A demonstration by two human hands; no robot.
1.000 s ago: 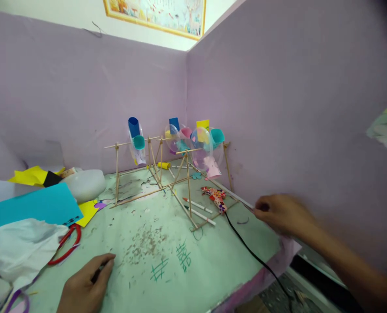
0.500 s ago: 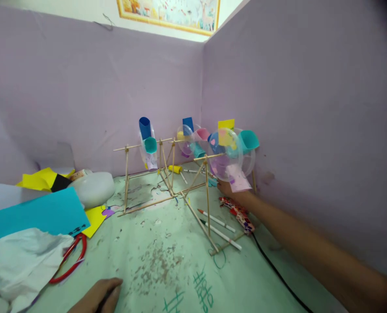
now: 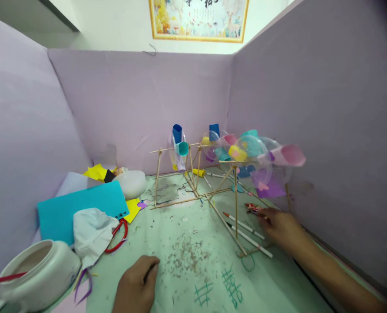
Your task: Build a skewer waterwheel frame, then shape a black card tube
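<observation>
My right hand reaches in beside the right wall, fingers closed around a red-patterned glue gun with a black cord. Most of the glue gun is hidden under the hand. Just above stands a bamboo-stick frame carrying a wheel of clear plastic discs with coloured paper cups around it. Two white pencils lie by the frame's foot. On the near part of the table, my left hand rests closed, thumb against the curled fingers, with nothing visible in it.
Two similar stick-framed wheels, one with a blue cup, stand farther back. At left lie turquoise card, a crumpled tissue, red-handled scissors and a white pot. Lilac walls enclose the green-covered table.
My right hand has come back towards me from behind the near wheel and onto the glue gun. That wheel has turned, its pink cup now pointing right. The view has shifted left.
</observation>
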